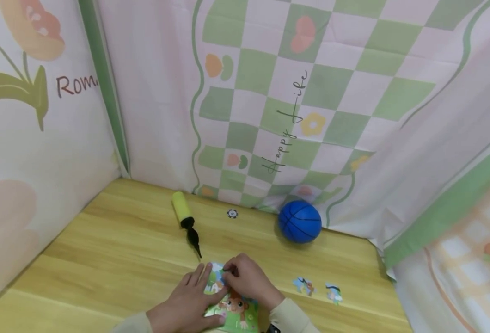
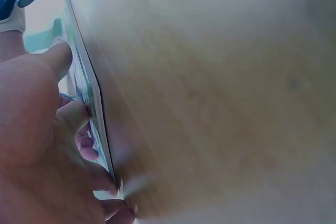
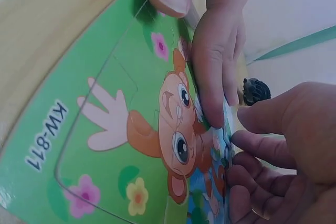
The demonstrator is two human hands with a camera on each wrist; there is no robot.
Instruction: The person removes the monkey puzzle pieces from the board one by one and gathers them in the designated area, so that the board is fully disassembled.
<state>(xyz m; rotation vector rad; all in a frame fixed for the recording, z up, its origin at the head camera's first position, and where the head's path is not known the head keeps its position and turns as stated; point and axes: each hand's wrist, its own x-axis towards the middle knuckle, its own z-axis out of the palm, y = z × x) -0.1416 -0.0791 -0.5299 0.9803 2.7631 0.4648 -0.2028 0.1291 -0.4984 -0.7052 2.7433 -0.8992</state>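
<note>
A green puzzle board (image 1: 237,309) with a cartoon monkey lies on the wooden table (image 1: 116,249) at the near edge. My left hand (image 1: 186,303) rests flat on its left part, fingers straight over the picture and thumb on the lower corner; the right wrist view shows this left hand (image 3: 215,56) lying across the monkey on the board (image 3: 100,140). My right hand (image 1: 247,277) has curled fingers whose tips pinch a puzzle piece (image 1: 217,275) at the board's far end. In the left wrist view my left hand (image 2: 37,129) presses the board's edge (image 2: 93,109).
Two loose puzzle pieces (image 1: 304,285) (image 1: 333,293) lie to the right of the board. Farther back are a blue ball (image 1: 300,221), a yellow and black hand pump (image 1: 185,218) and a small dark disc (image 1: 232,213). Patterned cloth walls close in the table.
</note>
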